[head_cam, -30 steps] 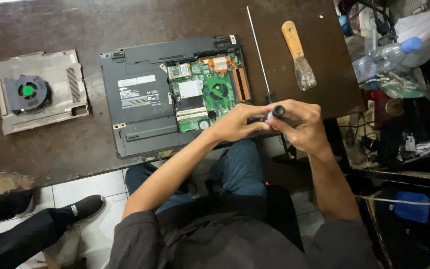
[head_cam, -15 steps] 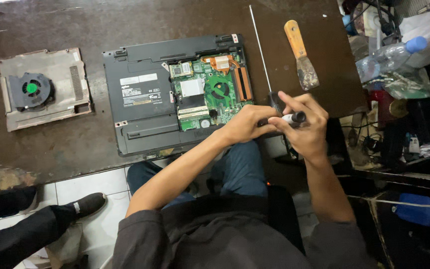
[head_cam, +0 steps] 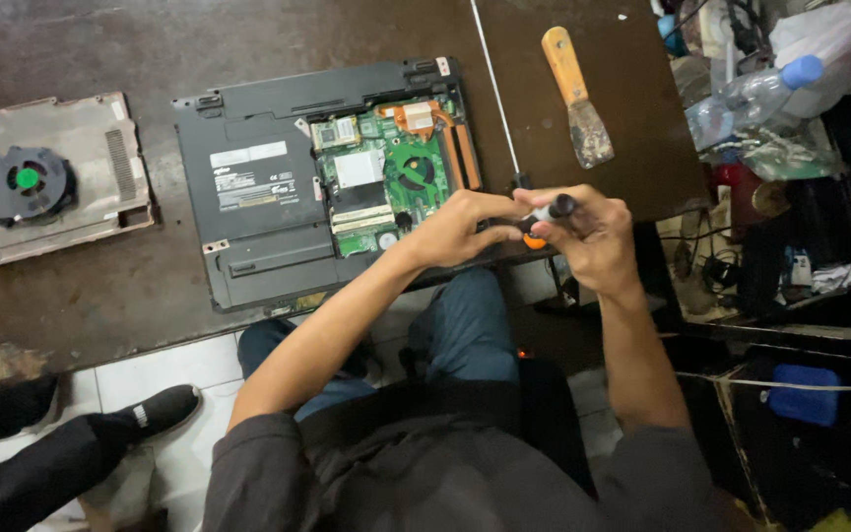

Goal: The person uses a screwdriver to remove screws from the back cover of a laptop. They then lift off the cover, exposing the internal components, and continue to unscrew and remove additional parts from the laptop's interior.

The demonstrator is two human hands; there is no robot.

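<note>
A dark laptop lies upside down on the brown table, its bottom cover off so the green circuit board and fan show. My left hand and my right hand meet just off the laptop's right front corner. Together they grip a small screwdriver with a black shaft and an orange end. The fingers hide most of the tool.
A grey cover with a black fan lies at the table's left. A wooden-handled scraper and a thin metal rod lie to the right. Clutter and a plastic bottle fill the right side. Another person's black shoe is at the lower left.
My view has shifted slightly, so the laptop sits a bit further right in frame. Both hands stay together on the small screwdriver, which has turned a little between my fingers.
</note>
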